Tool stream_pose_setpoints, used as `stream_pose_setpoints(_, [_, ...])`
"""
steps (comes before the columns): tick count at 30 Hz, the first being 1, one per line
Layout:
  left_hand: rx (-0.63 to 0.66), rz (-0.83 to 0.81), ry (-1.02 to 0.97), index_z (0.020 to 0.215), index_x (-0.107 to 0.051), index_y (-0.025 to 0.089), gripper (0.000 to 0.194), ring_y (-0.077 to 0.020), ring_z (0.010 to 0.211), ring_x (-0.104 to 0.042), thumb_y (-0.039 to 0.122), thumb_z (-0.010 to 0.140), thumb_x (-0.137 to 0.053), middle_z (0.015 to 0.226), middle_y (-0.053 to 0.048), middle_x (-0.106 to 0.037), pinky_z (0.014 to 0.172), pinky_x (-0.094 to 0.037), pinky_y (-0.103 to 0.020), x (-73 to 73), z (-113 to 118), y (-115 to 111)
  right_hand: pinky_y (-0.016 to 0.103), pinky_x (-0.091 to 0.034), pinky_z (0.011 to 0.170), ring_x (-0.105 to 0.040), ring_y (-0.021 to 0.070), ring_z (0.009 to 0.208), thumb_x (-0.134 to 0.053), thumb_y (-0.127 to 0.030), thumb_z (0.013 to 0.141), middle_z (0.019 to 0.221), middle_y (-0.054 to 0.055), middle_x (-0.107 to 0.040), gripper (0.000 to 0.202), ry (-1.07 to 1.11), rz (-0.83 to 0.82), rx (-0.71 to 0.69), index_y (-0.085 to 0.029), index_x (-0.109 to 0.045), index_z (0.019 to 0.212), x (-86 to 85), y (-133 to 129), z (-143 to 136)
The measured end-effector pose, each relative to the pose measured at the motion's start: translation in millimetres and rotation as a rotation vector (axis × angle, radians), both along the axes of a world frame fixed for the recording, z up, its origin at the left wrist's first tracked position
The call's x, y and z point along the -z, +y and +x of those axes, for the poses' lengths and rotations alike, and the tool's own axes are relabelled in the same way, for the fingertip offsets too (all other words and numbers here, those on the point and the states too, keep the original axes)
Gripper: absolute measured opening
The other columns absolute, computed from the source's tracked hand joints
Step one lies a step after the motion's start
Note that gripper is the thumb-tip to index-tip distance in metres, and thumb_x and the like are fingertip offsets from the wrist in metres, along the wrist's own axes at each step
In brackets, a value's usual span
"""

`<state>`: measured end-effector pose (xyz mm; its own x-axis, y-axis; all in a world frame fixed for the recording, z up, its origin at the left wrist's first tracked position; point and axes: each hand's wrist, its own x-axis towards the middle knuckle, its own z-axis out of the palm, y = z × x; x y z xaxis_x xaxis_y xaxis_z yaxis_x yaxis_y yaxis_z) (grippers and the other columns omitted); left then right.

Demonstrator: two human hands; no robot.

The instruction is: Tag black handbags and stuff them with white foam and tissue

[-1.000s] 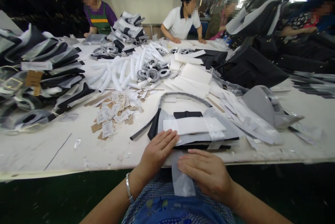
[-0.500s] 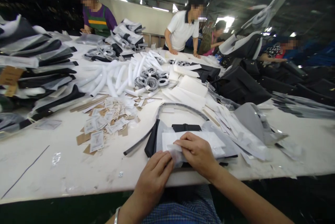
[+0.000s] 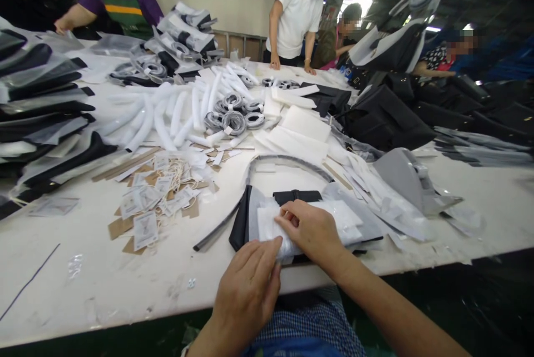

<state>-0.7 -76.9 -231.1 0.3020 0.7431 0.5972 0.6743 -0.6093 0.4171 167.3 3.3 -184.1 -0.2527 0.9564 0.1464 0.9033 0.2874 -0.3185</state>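
Note:
A black bag [image 3: 240, 218] with a long wrapped handle [image 3: 287, 160] lies near the table's front edge, partly covered by thin white wrapping. On its front sits a white foam-like sheet [image 3: 344, 215]. My left hand [image 3: 250, 276] rests at the lower left edge of the wrapping, fingers close together and pressing on it. Above and right of it, my right hand [image 3: 311, 229] is curled over the sheet, its thumb and fingertips pinched together. What is between those fingertips is too small to tell.
Tags with strings [image 3: 146, 229] lie left of the bag. Beyond are white foam tubes [image 3: 161, 118], coiled straps [image 3: 233, 122] and white sheets [image 3: 298, 140]. Wrapped black pieces [image 3: 54, 162] are stacked far left, black bags [image 3: 386, 118] at right. Several people stand across the table.
My right hand has lifted slightly and curled its fingers more. The small white flap by its fingertips now lies flatter. The view has shifted, and the person in purple has stretched out an arm.

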Motion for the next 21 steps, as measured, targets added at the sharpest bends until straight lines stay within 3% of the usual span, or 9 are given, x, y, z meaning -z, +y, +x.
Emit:
stream_pose_setpoints(5, [-0.084, -0.066, 0.137, 0.129, -0.059, 0.017, 0.035, -0.0244, 0.088, -0.062, 0.019, 0.095, -0.053, 0.102, -0.009, -0.067, 0.076, -0.059, -0.043, -7.0, 10.2, 4.2, 0.027, -0.037, 0.058, -0.067, 0.0173, 0.067, -0.069, -0.03, 0.087, 0.078, -0.004, -0.073, 0.031, -0.032, -0.08, 0.032, -0.026, -0.061, 0.117, -5.7, 7.1, -5.4])
stream_pose_setpoints(8, [-0.113, -0.062, 0.18, 0.123, -0.062, 0.015, 0.03, -0.0243, 0.087, -0.063, 0.02, 0.095, -0.051, 0.1, -0.01, -0.066, 0.074, -0.059, -0.042, -11.3, 13.3, 5.8, 0.028, -0.038, 0.057, -0.07, 0.0212, 0.069, -0.068, -0.035, 0.087, 0.077, -0.002, -0.075, 0.051, -0.104, -0.098, 0.037, -0.028, -0.051, 0.135, -7.3, 15.3, -6.9])
stream_pose_setpoints(12, [-0.135, 0.074, 0.284, 0.121, -0.063, 0.01, 0.03, -0.0281, 0.107, -0.063, 0.017, 0.096, -0.049, 0.127, -0.018, -0.061, 0.084, -0.059, -0.04, -12.6, 14.7, 9.3, 0.032, -0.048, 0.063, -0.073, 0.0289, 0.08, -0.065, -0.041, 0.089, 0.085, 0.008, -0.077, 0.062, -0.171, -0.118, 0.022, -0.024, -0.044, 0.144, -7.2, 27.5, -7.9])
stream_pose_setpoints(15, [-0.051, 0.263, 0.438, 0.122, -0.062, 0.006, 0.032, -0.0328, 0.126, -0.056, 0.016, 0.095, -0.047, 0.136, -0.018, -0.059, 0.094, -0.056, -0.04, -5.1, 9.0, 14.8, 0.036, -0.052, 0.066, -0.074, 0.0323, 0.084, -0.065, -0.039, 0.089, 0.09, 0.014, -0.077, 0.056, -0.15, -0.109, 0.001, -0.02, -0.05, 0.14, -7.5, 32.0, -10.0])
stream_pose_setpoints(19, [0.056, 0.411, 0.529, 0.122, -0.061, 0.006, 0.036, -0.027, 0.111, -0.068, 0.029, 0.099, -0.046, 0.12, -0.016, -0.071, 0.091, -0.058, -0.034, 15.2, -8.9, 32.0, 0.035, -0.055, 0.066, -0.074, 0.0299, 0.083, -0.067, -0.04, 0.087, 0.09, 0.01, -0.077, 0.048, -0.102, -0.091, -0.047, -0.024, -0.057, 0.132, -13.8, 27.7, -6.2])
stream_pose_setpoints(21, [0.123, 0.408, 0.483, 0.136, -0.053, 0.013, 0.043, -0.0225, 0.105, -0.071, 0.034, 0.099, -0.048, 0.117, -0.01, -0.073, 0.089, -0.058, -0.029, 26.2, -16.4, 41.9, 0.03, -0.055, 0.069, -0.074, 0.0235, 0.085, -0.067, -0.041, 0.09, 0.091, 0.003, -0.078, 0.049, 0.034, -0.069, -0.147, -0.028, -0.054, 0.135, -19.2, 19.2, 8.9])
